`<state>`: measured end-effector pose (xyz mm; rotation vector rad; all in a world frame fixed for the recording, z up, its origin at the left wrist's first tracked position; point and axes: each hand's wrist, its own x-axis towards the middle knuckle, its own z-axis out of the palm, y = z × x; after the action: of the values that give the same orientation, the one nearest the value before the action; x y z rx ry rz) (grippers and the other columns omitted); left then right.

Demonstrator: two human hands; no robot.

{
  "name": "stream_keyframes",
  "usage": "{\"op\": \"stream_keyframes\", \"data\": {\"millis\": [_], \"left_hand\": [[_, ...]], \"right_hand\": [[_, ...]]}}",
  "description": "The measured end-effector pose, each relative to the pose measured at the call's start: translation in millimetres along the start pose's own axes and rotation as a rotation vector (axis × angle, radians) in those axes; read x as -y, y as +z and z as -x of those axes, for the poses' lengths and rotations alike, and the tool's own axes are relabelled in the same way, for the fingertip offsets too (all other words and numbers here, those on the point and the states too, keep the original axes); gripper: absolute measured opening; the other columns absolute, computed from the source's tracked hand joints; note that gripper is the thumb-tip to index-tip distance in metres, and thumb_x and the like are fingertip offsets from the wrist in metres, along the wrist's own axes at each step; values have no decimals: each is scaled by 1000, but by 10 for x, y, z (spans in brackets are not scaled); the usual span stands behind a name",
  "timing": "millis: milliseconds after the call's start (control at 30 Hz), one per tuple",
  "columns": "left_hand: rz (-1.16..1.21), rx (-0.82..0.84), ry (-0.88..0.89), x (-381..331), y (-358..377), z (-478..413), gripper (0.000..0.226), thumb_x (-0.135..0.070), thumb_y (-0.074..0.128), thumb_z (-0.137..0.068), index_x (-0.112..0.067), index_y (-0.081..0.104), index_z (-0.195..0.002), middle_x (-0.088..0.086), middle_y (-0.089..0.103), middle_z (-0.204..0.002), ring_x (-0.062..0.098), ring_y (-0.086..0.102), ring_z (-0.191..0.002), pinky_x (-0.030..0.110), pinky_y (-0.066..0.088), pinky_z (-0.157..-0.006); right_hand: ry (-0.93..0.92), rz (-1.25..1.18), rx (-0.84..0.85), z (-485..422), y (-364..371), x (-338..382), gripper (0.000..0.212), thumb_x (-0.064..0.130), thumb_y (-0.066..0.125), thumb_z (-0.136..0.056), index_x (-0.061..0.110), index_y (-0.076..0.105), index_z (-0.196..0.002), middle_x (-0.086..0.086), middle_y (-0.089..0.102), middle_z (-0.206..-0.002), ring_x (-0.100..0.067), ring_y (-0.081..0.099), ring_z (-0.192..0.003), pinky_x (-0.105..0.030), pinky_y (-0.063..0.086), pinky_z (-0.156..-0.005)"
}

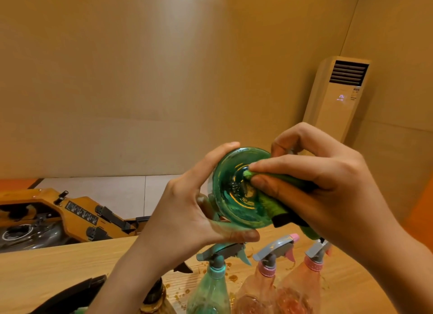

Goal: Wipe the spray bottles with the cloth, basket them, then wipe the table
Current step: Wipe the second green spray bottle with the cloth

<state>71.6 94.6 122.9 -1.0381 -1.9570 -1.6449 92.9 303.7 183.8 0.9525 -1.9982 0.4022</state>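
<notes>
gripping green bottle (241,189) in left hand (187,210), base toward camera, axis pointing away; right hand (314,180) fingers pinch cloth (269,196) against base.

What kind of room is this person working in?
Probably an indoor gym-like room: a wooden rowing machine on the floor, a floor-standing air conditioner in the corner, and a wooden table of spray bottles.

Tall cream air conditioner (337,98) upright in the room's far right corner, vent slats dark, display lit. Wooden rowing machine (77,213) with clear water tank and black footrests, low on the pale tiled floor (117,192) at left, beside an orange strip (14,183). Plain tan walls (140,79) behind.
</notes>
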Motion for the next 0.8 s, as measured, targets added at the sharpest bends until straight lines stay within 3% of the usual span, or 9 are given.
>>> {"op": "stream_keyframes", "data": {"millis": [167,433,700,800], "left_hand": [[-14,15,-14,-19,6,2,106,-27,99,-53,-55,46,-141,-9,71,-123,14,78,-89,33,65,-77],[-103,69,-41,-27,-51,0,107,-36,99,-55,-58,43,-143,-20,75,-107,1,74,-91,17,57,-77],[-107,87,-57,0,-43,1,108,-33,99,-57,-55,42,-146,-18,75,-105,4,75,-89,26,59,-77],[-108,82,-51,4,-41,8,108,-32,99,-57,-55,41,-146,-21,75,-100,0,73,-83,18,55,-74]], "right_hand": [[34,9,-85,-47,24,3,16,22,76,-89,14,81,-102,-4,58,-91,-21,61,-81,-28,48,-66],[-80,24,58,-124,1,-39,22,33,76,-88,15,81,-99,0,58,-83,-22,58,-75,-36,49,-61],[-181,59,204,-164,3,15,19,35,71,-92,21,82,-99,0,58,-85,-18,53,-79,-40,49,-57],[-173,47,233,-144,-51,-4,18,34,73,-91,21,82,-99,2,55,-84,-15,51,-78,-35,47,-60]]}}
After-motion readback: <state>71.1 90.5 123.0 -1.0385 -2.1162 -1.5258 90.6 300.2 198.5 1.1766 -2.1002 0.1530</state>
